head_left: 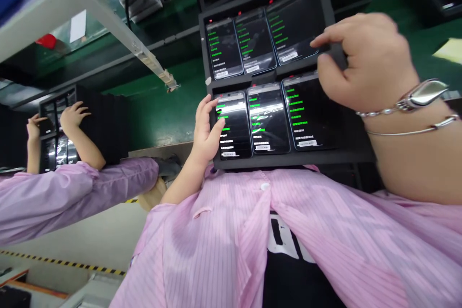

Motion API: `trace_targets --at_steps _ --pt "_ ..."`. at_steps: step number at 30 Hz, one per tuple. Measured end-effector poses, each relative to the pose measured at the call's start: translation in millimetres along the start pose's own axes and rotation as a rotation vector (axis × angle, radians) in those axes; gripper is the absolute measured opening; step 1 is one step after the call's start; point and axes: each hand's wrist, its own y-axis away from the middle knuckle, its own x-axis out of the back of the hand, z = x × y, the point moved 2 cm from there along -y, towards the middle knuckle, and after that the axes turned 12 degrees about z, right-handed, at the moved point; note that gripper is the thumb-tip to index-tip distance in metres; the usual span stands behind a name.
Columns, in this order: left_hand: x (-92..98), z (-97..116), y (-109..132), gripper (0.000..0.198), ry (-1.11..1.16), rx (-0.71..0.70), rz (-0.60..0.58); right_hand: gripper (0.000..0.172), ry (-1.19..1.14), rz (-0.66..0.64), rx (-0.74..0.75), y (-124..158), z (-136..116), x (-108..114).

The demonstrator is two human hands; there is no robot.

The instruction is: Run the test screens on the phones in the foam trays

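A black tray (pixel 288 160) stands tilted in front of my pink striped coat (pixel 224 231) and holds two rows of three phones with lit screens of green text. My left hand (pixel 206 131) grips the tray's left edge, its thumb lying on the bottom-left phone (pixel 236 130). My right hand (pixel 364 57), with bracelets at the wrist, is curled on the tray's right side. Its forefinger and thumb reach toward the top-right phone (pixel 288 29).
At the left, a co-worker in a pink sleeve (pixel 72 187) has both hands (pixel 72 115) on another black tray of phones (pixel 57 130). A metal rail (pixel 119 24) runs overhead, above a green surface (pixel 162 110). Yellow-black floor tape (pixel 65 263) lies lower left.
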Motion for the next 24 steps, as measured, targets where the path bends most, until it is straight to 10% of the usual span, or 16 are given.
trace_targets --at_steps 9,24 --pt "21.5 35.6 34.9 0.089 -0.057 -0.122 -0.233 0.036 -0.161 -0.148 0.195 42.4 -44.9 49.8" --pt "10.8 41.1 56.9 0.067 -0.242 -0.027 -0.131 0.040 -0.368 -0.299 0.217 106.0 -83.8 39.2"
